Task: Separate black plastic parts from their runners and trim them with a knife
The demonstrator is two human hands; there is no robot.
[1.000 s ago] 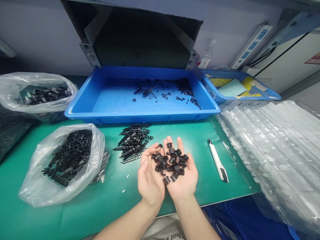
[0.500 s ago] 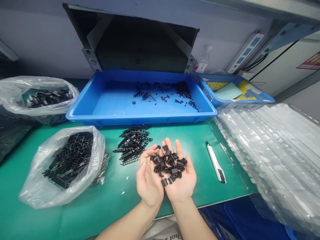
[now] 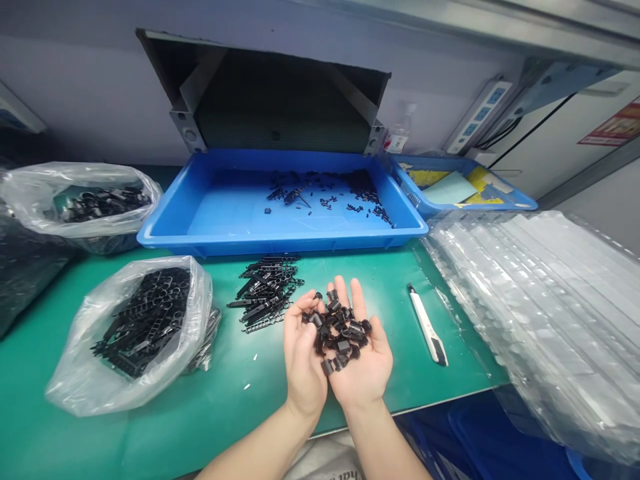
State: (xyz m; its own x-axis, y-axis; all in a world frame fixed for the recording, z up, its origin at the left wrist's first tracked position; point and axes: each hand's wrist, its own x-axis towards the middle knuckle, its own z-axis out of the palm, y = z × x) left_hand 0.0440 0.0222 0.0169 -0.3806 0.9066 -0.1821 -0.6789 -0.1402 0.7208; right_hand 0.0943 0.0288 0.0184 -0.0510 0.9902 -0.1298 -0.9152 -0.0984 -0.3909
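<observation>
A heap of small black plastic parts (image 3: 343, 333), block-like with curved edges, lies in my two cupped palms. My right hand (image 3: 367, 373) is palm up with its fingers stretched out beneath most of the heap. Pressed against it along the inner edge, my left hand (image 3: 304, 360) curls around the heap's left side, its thumb over some parts. Just beyond my left fingers, a pile of long black plastic strips with rings (image 3: 267, 290) rests on the green table mat (image 3: 240, 413).
Further left, a plastic bag (image 3: 75, 373) holds similar strips, and a second bag (image 3: 30, 200) holds dark pieces. A blue tray (image 3: 280, 241) with scattered black bits stands behind. To the right are a white utility knife (image 3: 427, 323), stacked clear plastic trays (image 3: 530, 300) and a blue basket (image 3: 425, 200).
My left hand has turned inward, its thumb swinging over the heap, and the parts have shifted slightly in the palms. The whole view has moved a little.
</observation>
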